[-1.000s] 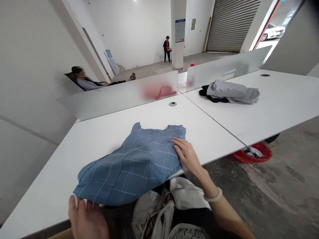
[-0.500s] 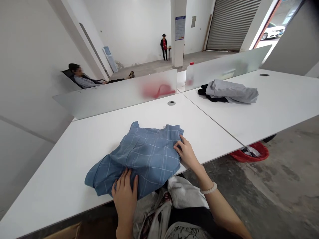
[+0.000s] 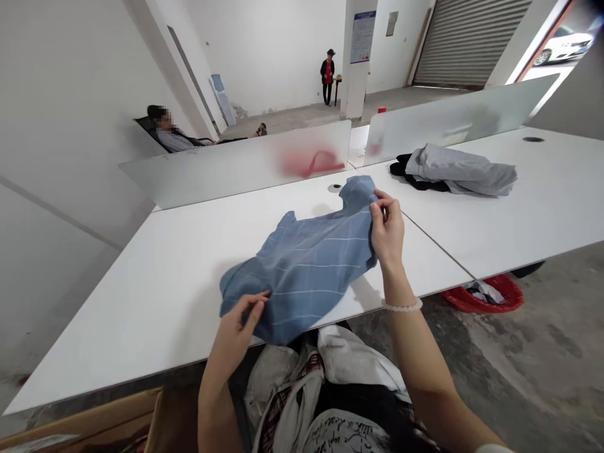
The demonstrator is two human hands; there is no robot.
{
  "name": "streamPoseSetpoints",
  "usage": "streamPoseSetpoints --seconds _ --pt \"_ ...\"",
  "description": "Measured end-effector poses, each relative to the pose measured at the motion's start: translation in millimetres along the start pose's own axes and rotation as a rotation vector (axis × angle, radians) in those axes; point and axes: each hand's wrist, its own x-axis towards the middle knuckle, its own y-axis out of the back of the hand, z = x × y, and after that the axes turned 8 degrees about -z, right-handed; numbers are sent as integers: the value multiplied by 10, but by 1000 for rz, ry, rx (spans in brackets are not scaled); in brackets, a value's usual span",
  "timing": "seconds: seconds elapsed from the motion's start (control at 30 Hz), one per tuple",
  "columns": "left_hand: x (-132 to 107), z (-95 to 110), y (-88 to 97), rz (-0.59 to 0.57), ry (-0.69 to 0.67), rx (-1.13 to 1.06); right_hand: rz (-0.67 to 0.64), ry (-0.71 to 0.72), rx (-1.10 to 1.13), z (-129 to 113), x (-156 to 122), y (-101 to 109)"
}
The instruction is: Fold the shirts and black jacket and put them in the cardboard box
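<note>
A blue checked garment (image 3: pixel 302 267) lies partly lifted on the white table (image 3: pixel 141 314), twisted and stretched on a diagonal. My right hand (image 3: pixel 387 223) pinches its far right corner between thumb and fingers, near the table's round cable hole (image 3: pixel 335 188). My left hand (image 3: pixel 238 327) pinches its near left edge, close to the table's front edge. A pale beaded bracelet (image 3: pixel 402 306) circles my right wrist. The garment's shape, such as collar or sleeves, is hard to tell.
Grey and black clothes (image 3: pixel 455 171) lie on the adjoining table. Frosted dividers (image 3: pixel 236 163) stand along the far side. Below the front edge are a pile of white and plaid cloth (image 3: pixel 283 390), a cardboard box (image 3: pixel 94 418) and a red basket (image 3: pixel 486 294). A person sits and another stands beyond.
Both hands now pinch the garment and have pulled it apart. Its far corner has moved up and right, and the garment has lost its flat, bunched shape.
</note>
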Motion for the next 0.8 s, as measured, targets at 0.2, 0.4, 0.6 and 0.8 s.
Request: streamPoseSetpoints --seconds 0.2,0.4,0.6,0.8 --pt "73 26 -22 137 54 49 -273 43 -338 234 68 24" --pt "459 -307 -132 289 136 514 -589 82 -511 255 -769 -372" --pt "306 -102 -488 343 -46 87 -532 61 -486 247 -1221 -518" --pt "251 420 -1049 -87 -345 125 -505 -91 -160 169 -1102 -411"
